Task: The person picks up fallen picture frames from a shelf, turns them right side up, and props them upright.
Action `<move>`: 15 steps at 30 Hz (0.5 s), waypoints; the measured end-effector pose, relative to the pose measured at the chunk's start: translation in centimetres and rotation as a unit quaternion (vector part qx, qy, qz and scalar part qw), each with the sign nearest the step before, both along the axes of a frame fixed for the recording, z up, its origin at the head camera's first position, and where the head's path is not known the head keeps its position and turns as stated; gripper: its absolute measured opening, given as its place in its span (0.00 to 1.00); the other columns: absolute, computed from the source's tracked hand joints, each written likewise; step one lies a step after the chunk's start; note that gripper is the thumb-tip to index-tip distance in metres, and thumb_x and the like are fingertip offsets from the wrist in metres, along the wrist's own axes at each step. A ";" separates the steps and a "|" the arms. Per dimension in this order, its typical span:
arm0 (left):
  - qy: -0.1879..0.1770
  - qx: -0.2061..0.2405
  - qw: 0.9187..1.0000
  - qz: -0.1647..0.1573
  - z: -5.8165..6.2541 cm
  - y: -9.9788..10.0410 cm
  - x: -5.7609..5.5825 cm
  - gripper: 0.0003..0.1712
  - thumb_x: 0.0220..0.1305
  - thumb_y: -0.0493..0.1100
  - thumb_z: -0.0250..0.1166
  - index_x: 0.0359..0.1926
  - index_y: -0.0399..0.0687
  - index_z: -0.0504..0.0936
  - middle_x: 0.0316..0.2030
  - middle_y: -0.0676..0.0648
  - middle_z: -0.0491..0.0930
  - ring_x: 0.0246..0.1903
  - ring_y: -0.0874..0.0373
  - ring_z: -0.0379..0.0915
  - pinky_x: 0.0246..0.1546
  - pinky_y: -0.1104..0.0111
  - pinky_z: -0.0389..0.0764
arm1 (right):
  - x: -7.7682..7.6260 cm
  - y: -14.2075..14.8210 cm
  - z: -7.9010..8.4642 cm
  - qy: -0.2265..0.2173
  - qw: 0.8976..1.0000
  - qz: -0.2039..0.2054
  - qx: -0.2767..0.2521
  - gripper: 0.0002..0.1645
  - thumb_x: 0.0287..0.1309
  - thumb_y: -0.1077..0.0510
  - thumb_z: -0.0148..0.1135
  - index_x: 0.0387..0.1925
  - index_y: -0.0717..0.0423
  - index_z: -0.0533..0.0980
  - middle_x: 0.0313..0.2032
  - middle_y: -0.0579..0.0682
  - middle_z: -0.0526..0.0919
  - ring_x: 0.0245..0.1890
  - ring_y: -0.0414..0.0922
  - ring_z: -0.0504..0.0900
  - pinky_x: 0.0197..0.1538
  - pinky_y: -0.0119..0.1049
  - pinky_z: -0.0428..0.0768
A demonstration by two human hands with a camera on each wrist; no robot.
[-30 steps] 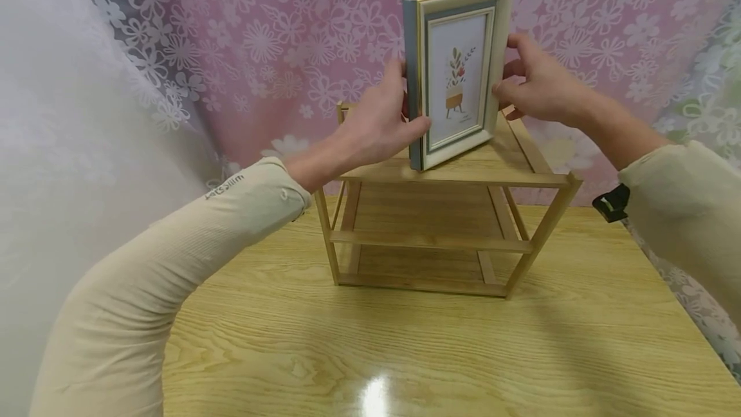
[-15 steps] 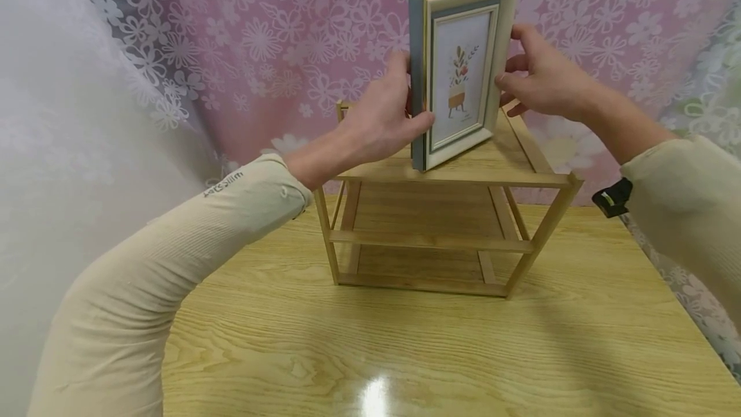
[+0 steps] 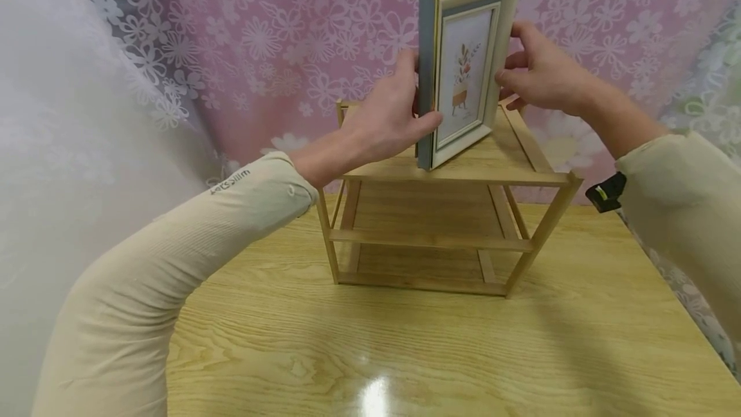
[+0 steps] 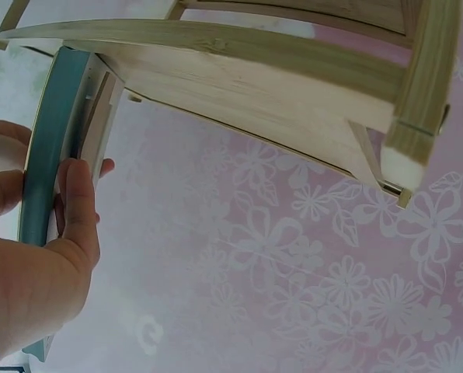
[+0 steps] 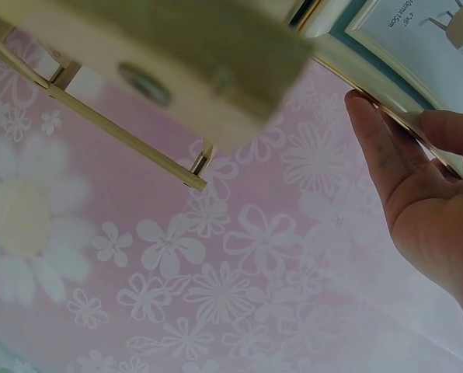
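Observation:
A cream and blue-grey picture frame with a plant print stands upright on the top board of a wooden shelf rack, turned at an angle. My left hand grips its left edge, the thumb on the front and the fingers behind. On the opposite edge, my right hand pinches the frame between thumb and fingers. In the left wrist view, the frame's teal side lies between thumb and fingers of the left hand. The right wrist view has the right hand at the frame's gold-lined edge.
The rack stands on a wood-grain table and has two lower shelves under its top. Behind it hangs a pink flowered curtain. White sheer fabric hangs at the left. The table's right edge runs beside the right arm.
The frame has shifted slightly to the right on the top board and turned a little more edge-on. My left hand has moved right with it, while the right hand has risen slightly.

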State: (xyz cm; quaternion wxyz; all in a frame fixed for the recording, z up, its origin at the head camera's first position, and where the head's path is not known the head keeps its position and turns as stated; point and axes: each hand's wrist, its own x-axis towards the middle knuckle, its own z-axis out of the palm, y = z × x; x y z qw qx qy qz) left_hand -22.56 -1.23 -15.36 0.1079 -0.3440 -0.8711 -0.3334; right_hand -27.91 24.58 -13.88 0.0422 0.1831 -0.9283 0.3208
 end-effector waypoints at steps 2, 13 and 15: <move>0.000 -0.002 1.000 0.002 0.0 -0.1 0.0 0.36 0.68 0.41 0.63 0.67 0.40 0.51 0.52 0.43 0.81 0.40 0.63 0.81 0.38 0.73 0.79 | 0.0 0.0 0.1 0.000 1.000 -0.003 0.002 0.40 0.74 0.56 0.45 0.77 0.46 0.37 0.65 0.69 0.70 0.52 0.66 0.80 0.37 0.34 0.85; -0.005 0.007 1.000 -0.002 -0.1 -0.2 -0.1 0.36 0.68 0.41 0.63 0.67 0.41 0.51 0.49 0.44 0.82 0.39 0.63 0.81 0.38 0.73 0.79 | 0.8 0.0 0.7 0.010 1.000 -0.013 -0.019 0.44 0.73 0.54 0.51 0.78 0.37 0.39 0.65 0.65 0.70 0.55 0.56 0.76 0.56 0.45 0.80; -0.007 0.008 1.000 -0.004 -0.2 -0.2 -0.1 0.37 0.68 0.41 0.63 0.68 0.41 0.51 0.49 0.44 0.82 0.39 0.63 0.81 0.38 0.73 0.79 | 1.0 0.0 0.7 0.014 0.999 -0.021 -0.026 0.44 0.73 0.54 0.51 0.78 0.36 0.39 0.67 0.65 0.67 0.58 0.59 0.73 0.62 0.54 0.74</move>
